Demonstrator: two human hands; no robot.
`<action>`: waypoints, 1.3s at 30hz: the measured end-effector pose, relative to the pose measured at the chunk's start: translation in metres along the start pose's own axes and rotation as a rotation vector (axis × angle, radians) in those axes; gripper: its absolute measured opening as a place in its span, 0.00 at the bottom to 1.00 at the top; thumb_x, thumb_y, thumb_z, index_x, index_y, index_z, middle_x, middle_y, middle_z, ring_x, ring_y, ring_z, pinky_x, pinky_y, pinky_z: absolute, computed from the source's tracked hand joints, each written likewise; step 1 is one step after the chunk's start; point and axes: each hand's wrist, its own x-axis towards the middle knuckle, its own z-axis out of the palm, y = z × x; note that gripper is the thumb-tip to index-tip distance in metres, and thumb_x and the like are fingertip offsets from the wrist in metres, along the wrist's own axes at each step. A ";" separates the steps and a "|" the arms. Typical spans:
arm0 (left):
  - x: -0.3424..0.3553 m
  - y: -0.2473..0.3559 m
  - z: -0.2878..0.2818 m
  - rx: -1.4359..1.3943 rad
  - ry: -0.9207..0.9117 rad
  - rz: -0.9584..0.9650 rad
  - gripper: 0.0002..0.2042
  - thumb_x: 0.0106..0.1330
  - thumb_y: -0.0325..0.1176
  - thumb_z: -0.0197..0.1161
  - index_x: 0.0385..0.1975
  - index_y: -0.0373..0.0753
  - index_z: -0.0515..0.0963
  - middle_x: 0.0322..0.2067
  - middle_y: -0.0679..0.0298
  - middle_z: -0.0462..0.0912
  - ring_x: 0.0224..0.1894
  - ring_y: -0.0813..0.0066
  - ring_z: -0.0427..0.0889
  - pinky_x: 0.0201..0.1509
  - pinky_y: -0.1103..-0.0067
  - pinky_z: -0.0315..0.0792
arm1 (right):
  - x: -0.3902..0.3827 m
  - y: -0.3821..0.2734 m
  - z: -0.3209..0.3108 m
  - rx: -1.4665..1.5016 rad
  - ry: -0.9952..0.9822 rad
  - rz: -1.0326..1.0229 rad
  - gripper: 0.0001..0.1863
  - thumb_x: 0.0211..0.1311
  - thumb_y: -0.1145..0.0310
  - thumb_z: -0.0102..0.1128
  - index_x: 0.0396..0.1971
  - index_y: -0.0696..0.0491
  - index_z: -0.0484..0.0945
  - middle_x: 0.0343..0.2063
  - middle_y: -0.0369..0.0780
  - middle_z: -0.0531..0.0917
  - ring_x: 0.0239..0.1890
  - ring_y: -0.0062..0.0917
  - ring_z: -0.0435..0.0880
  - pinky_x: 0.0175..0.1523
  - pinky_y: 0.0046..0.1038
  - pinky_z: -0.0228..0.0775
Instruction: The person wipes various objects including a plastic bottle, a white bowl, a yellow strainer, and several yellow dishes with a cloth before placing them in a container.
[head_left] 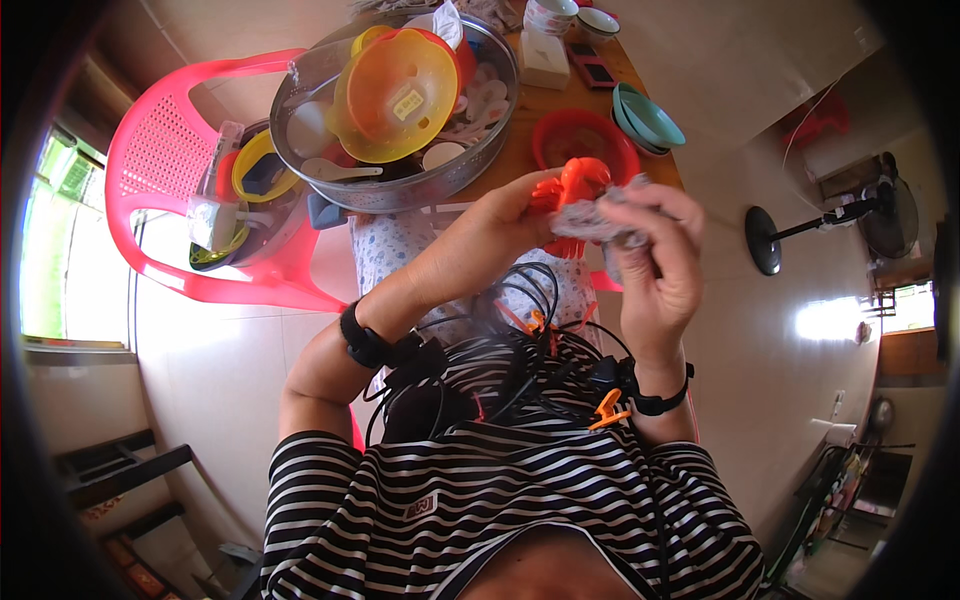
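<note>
Held up in front of me is a red-orange plastic toy (582,180) with claw-like lobes, perhaps crab-shaped. My left hand (512,215) is closed around its left side. A crumpled grey cloth (590,222) lies against the toy, and my right hand (660,248) pinches it from the right, slightly smeared by motion. Cloth and fingers hide much of the toy's lower part. Just beyond my hands, a red plastic basin (612,137) stands on the wooden table (640,72).
A large metal colander (405,195) at the far left holds a yellow bowl (425,75) and several spoons. Teal bowls (655,118) stand near the table's right edge. A pink chair (150,150) carries more containers at left. Black cables (520,320) hang across my lap. A fan (830,215) stands right.
</note>
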 end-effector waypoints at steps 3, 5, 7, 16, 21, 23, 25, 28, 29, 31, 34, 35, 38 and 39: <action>-0.001 0.001 0.000 0.110 -0.092 -0.151 0.20 0.71 0.27 0.59 0.62 0.33 0.68 0.47 0.64 0.81 0.48 0.81 0.77 0.52 0.81 0.74 | 0.009 0.000 0.002 -0.135 0.092 -0.057 0.14 0.58 0.76 0.68 0.44 0.53 0.85 0.47 0.41 0.75 0.50 0.32 0.76 0.54 0.30 0.71; -0.003 -0.002 0.001 0.139 -0.121 -0.182 0.20 0.71 0.28 0.59 0.61 0.33 0.69 0.45 0.65 0.81 0.47 0.82 0.77 0.51 0.81 0.73 | 0.013 0.004 0.007 -0.348 0.001 -0.141 0.12 0.59 0.73 0.68 0.44 0.54 0.85 0.47 0.41 0.75 0.50 0.35 0.75 0.53 0.32 0.70; -0.003 -0.003 0.002 0.145 -0.123 -0.205 0.21 0.70 0.23 0.58 0.63 0.34 0.68 0.49 0.65 0.80 0.49 0.82 0.77 0.55 0.79 0.74 | 0.010 0.008 0.012 -0.337 0.046 -0.058 0.11 0.60 0.73 0.67 0.43 0.54 0.85 0.47 0.41 0.76 0.49 0.36 0.75 0.52 0.33 0.70; 0.000 0.010 -0.012 -0.339 -0.028 -0.217 0.20 0.72 0.31 0.59 0.61 0.33 0.69 0.51 0.59 0.81 0.52 0.70 0.81 0.55 0.71 0.77 | 0.006 0.027 -0.004 -0.141 0.318 0.195 0.07 0.66 0.75 0.63 0.40 0.62 0.79 0.45 0.40 0.77 0.42 0.24 0.77 0.50 0.25 0.71; 0.001 0.005 -0.016 -0.369 0.000 -0.220 0.19 0.74 0.34 0.56 0.60 0.33 0.69 0.52 0.58 0.80 0.52 0.67 0.81 0.55 0.69 0.78 | 0.004 0.013 -0.003 -0.218 -0.014 -0.081 0.09 0.59 0.79 0.66 0.40 0.55 0.83 0.48 0.42 0.75 0.44 0.30 0.79 0.47 0.29 0.74; 0.001 0.006 -0.015 -0.410 -0.001 -0.220 0.19 0.74 0.34 0.56 0.60 0.33 0.69 0.52 0.58 0.80 0.53 0.68 0.81 0.56 0.69 0.77 | -0.001 0.017 0.000 -0.204 0.011 0.011 0.09 0.59 0.79 0.66 0.40 0.56 0.83 0.48 0.42 0.75 0.43 0.30 0.79 0.46 0.29 0.74; 0.001 0.006 -0.015 -0.438 -0.053 -0.222 0.19 0.74 0.34 0.57 0.60 0.34 0.69 0.52 0.59 0.80 0.52 0.70 0.81 0.56 0.69 0.77 | 0.001 0.014 0.000 -0.154 0.042 0.189 0.06 0.62 0.78 0.64 0.39 0.58 0.82 0.44 0.43 0.76 0.41 0.31 0.79 0.45 0.28 0.74; 0.001 0.011 -0.014 -0.470 -0.029 -0.292 0.20 0.73 0.35 0.58 0.60 0.34 0.69 0.52 0.59 0.80 0.53 0.70 0.81 0.57 0.69 0.77 | 0.001 0.029 -0.007 -0.344 0.170 0.159 0.05 0.64 0.77 0.63 0.38 0.59 0.80 0.41 0.43 0.77 0.40 0.28 0.79 0.44 0.26 0.74; 0.001 0.011 -0.015 -0.470 -0.027 -0.291 0.20 0.73 0.35 0.58 0.60 0.34 0.69 0.52 0.59 0.80 0.53 0.70 0.81 0.57 0.69 0.77 | 0.003 0.035 -0.009 -0.337 0.204 0.149 0.06 0.67 0.74 0.62 0.39 0.61 0.79 0.41 0.38 0.79 0.39 0.22 0.78 0.44 0.24 0.72; 0.001 0.009 -0.017 -0.392 -0.033 -0.285 0.20 0.73 0.37 0.58 0.61 0.34 0.69 0.53 0.59 0.80 0.53 0.69 0.81 0.58 0.70 0.76 | 0.004 0.032 -0.009 -0.133 0.310 0.210 0.07 0.67 0.74 0.62 0.40 0.61 0.79 0.41 0.37 0.79 0.39 0.20 0.78 0.45 0.24 0.72; 0.004 0.007 -0.013 -0.337 -0.051 -0.268 0.24 0.74 0.37 0.56 0.64 0.31 0.64 0.57 0.54 0.77 0.58 0.64 0.78 0.61 0.65 0.76 | 0.004 0.020 -0.014 -0.084 0.408 0.246 0.08 0.68 0.72 0.61 0.42 0.61 0.78 0.42 0.35 0.80 0.41 0.19 0.78 0.47 0.24 0.72; 0.004 0.008 -0.010 -0.336 -0.053 -0.269 0.24 0.74 0.37 0.56 0.64 0.31 0.64 0.57 0.54 0.77 0.58 0.64 0.78 0.61 0.65 0.76 | 0.005 0.013 -0.010 -0.085 0.361 0.159 0.08 0.68 0.71 0.61 0.41 0.60 0.79 0.44 0.38 0.79 0.45 0.24 0.78 0.51 0.26 0.71; 0.000 0.007 -0.006 -0.362 -0.018 -0.309 0.25 0.76 0.43 0.52 0.65 0.32 0.63 0.57 0.54 0.76 0.59 0.64 0.78 0.60 0.65 0.76 | 0.011 0.004 0.003 -0.180 0.020 -0.102 0.16 0.64 0.63 0.64 0.48 0.54 0.82 0.51 0.41 0.78 0.55 0.35 0.75 0.60 0.36 0.65; 0.000 0.001 -0.010 -0.516 -0.048 -0.317 0.27 0.76 0.47 0.50 0.65 0.33 0.64 0.57 0.54 0.76 0.59 0.63 0.78 0.60 0.65 0.75 | 0.011 0.005 0.008 -0.346 -0.145 -0.194 0.20 0.61 0.61 0.65 0.53 0.50 0.81 0.55 0.41 0.76 0.57 0.36 0.74 0.63 0.37 0.61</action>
